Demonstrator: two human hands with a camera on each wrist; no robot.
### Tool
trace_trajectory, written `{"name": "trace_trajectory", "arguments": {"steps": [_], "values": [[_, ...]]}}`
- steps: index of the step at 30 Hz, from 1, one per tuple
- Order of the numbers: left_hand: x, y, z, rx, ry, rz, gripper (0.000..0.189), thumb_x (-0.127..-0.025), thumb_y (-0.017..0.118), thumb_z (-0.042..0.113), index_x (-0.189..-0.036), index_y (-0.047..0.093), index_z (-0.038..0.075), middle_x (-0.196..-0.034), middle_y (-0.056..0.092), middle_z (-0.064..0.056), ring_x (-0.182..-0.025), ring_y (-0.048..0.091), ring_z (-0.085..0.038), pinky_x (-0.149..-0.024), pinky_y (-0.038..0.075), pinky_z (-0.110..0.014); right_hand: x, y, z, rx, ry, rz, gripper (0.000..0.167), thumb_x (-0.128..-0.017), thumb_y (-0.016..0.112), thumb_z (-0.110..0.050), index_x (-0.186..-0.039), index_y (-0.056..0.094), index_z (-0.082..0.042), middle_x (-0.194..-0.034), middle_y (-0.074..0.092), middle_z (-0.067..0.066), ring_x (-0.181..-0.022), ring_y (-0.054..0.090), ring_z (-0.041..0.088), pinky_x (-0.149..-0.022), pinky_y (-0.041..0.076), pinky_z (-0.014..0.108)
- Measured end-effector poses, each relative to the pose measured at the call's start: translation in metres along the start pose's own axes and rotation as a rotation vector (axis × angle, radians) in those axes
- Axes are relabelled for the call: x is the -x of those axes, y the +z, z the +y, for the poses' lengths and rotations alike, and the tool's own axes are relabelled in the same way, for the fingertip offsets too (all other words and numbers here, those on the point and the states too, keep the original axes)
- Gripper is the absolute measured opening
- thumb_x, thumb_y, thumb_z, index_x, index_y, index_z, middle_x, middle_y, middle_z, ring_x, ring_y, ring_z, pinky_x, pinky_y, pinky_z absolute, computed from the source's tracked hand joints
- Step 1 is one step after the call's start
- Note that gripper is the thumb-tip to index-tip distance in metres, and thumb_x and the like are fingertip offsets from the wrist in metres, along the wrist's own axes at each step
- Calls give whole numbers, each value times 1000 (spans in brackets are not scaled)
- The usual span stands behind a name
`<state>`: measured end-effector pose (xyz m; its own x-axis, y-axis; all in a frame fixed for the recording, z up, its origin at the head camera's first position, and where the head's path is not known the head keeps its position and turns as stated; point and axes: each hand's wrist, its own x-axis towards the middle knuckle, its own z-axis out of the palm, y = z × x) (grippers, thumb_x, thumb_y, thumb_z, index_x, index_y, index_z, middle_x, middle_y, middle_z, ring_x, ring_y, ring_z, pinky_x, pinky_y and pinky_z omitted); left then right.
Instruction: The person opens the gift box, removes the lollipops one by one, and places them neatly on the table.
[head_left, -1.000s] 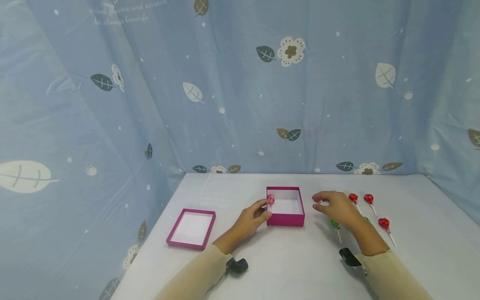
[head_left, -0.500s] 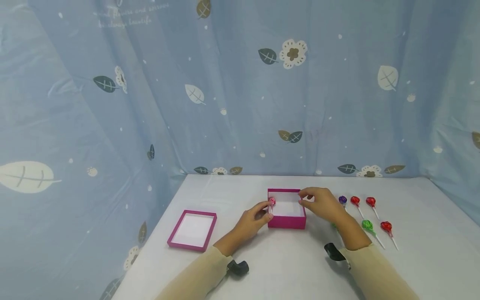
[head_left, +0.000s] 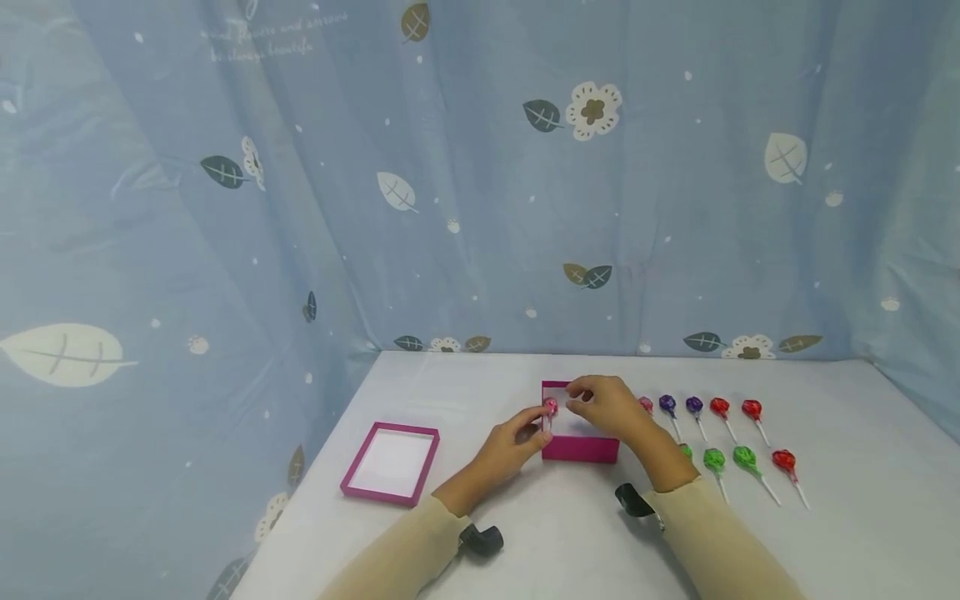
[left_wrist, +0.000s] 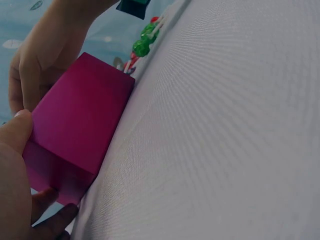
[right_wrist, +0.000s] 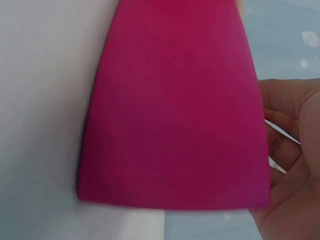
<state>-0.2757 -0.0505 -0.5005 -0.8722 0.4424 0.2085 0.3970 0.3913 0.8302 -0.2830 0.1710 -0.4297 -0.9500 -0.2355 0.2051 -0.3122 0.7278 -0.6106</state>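
A magenta box (head_left: 580,449) with a white inside stands without its lid on the table. My left hand (head_left: 510,454) grips its left side, the thumb at the near corner and fingers along the wall, as the left wrist view shows. Just inside that wall, by the left fingertips, a pink lollipop (head_left: 551,406) stands with its stick down. My right hand (head_left: 611,408) reaches over the box's right wall, fingers bent above the inside. Whether it pinches anything is hidden. In the right wrist view the box wall (right_wrist: 175,110) covers its fingertips.
The box's magenta-rimmed lid (head_left: 389,498) lies inside-up at the left. Right of the box, lollipops lie in two rows: pink (head_left: 645,404), purple (head_left: 694,405) and red (head_left: 752,408) behind, green (head_left: 745,456) and red (head_left: 784,461) in front. A patterned blue curtain (head_left: 480,208) hangs behind.
My right hand has moved left, from beside the lollipops to over the box, uncovering several lollipops. My left hand stays at the box; the head view has shifted slightly.
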Motion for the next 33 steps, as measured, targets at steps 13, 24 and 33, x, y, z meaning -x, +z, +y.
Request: {"name": "trace_trajectory", "arguments": {"steps": [13, 24, 33], "values": [[-1, 2, -1, -14, 26, -6, 45, -93, 59, 53, -137, 49, 46, -143, 47, 9, -123, 53, -16, -102, 43, -39, -14, 20, -5, 69, 7, -45, 21, -88, 69, -16, -107, 74, -10, -92, 68, 0, -87, 62, 19, -79, 54, 42], [0, 2, -2, -47, 23, 8, 47, -93, 59, 53, -138, 50, 41, -142, 50, 7, -121, 54, -14, -103, 42, -41, -22, 29, -7, 106, 24, -50, 20, -87, 70, -15, -106, 74, -13, -91, 69, -3, -91, 63, 20, -86, 51, 45], [0, 0, -1, -59, 18, 5, 48, -93, 57, 54, -139, 50, 38, -143, 50, 5, -123, 54, -16, -106, 39, -44, -27, 33, -11, 157, 68, -82, 24, -85, 71, -18, -107, 72, -11, -87, 66, -2, -81, 58, 19, -81, 52, 45]]}}
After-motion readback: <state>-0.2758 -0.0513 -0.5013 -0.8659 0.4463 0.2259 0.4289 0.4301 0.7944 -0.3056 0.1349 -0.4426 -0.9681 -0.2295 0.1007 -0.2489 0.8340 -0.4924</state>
